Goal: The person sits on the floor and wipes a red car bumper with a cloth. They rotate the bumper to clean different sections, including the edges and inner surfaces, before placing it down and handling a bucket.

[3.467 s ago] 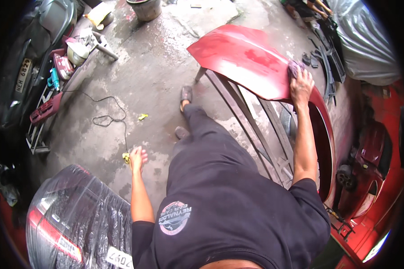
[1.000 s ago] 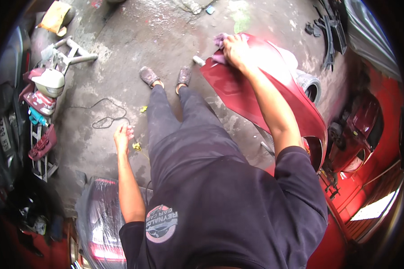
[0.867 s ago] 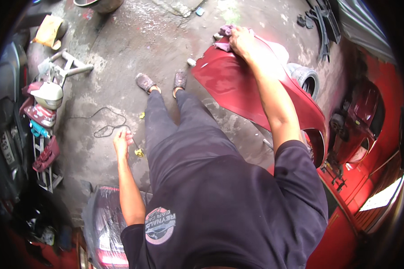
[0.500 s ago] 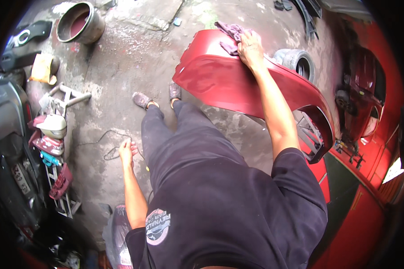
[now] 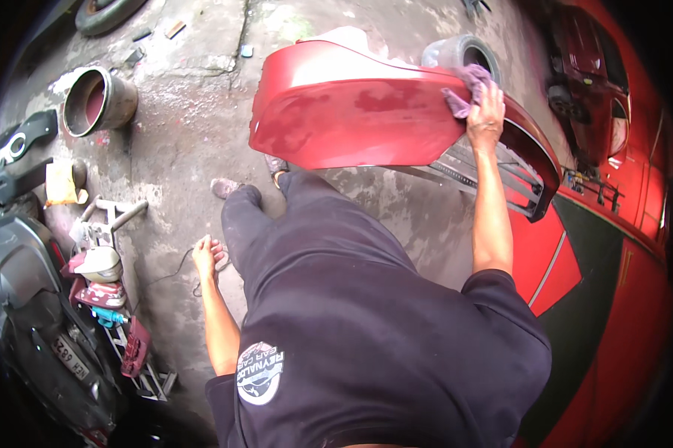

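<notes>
A glossy red car fender (image 5: 344,112) with dull, blotchy patches lies across a metal stand (image 5: 493,170) in front of me, its dark-edged wheel arch curving down at the right. My right hand (image 5: 487,118) is closed on a crumpled purple rag (image 5: 474,84), pressed against the fender close to where the arch begins. Part of the rag is hidden behind my fingers. Away from the fender, my left hand (image 5: 208,255) hangs low beside my leg, holding nothing, its fingers loosely bent and apart.
Behind the fender stands a grey tire (image 5: 462,56). A bucket (image 5: 98,102) sits at the far left. Nearer on that side are a rack (image 5: 120,216) of painted parts and a dark motorcycle (image 5: 42,313). A cable (image 5: 168,276) lies on the floor. Red car bodywork (image 5: 612,328) borders the right.
My right hand has slid the rag rightward along the fender, from its far top edge toward the wheel arch. The view has shifted, while my left hand stays hanging.
</notes>
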The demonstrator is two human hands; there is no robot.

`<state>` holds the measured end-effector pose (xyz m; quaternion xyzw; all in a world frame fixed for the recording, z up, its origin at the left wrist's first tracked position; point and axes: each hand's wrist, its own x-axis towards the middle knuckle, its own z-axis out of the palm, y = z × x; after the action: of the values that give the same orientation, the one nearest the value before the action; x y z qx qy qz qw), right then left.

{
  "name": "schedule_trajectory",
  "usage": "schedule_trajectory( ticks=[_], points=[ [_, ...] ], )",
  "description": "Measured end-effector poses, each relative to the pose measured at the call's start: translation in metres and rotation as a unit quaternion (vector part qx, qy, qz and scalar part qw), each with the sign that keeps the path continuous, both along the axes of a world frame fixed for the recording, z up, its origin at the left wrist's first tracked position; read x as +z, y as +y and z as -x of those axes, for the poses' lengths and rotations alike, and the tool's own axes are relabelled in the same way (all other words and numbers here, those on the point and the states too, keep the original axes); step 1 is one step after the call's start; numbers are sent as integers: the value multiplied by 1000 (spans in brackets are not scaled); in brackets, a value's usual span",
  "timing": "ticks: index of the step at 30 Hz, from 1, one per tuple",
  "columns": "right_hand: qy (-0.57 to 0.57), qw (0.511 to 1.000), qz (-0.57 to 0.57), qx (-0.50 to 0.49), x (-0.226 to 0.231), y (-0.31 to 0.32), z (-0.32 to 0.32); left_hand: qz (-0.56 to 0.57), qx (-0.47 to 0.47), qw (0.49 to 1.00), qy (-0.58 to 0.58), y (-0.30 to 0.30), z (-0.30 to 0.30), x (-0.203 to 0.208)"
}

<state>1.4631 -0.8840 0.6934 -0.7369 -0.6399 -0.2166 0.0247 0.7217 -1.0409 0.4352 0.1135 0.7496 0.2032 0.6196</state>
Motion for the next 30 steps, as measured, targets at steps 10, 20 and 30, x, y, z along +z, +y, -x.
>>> schedule_trajectory(
  ticks=[10, 20, 30],
  points=[
    [116, 993, 21, -28, -33, -79, 86, -9, -66, 998, 14, 52, 10, 10],
    [397, 862, 168, 266, -21, -91, 260, 14, -133, 991, 24, 68, -5, 14],
    [356, 915, -190, 11, 60, -52, 68, -20, -106, 994, 30, 54, -14, 20]
  ],
)
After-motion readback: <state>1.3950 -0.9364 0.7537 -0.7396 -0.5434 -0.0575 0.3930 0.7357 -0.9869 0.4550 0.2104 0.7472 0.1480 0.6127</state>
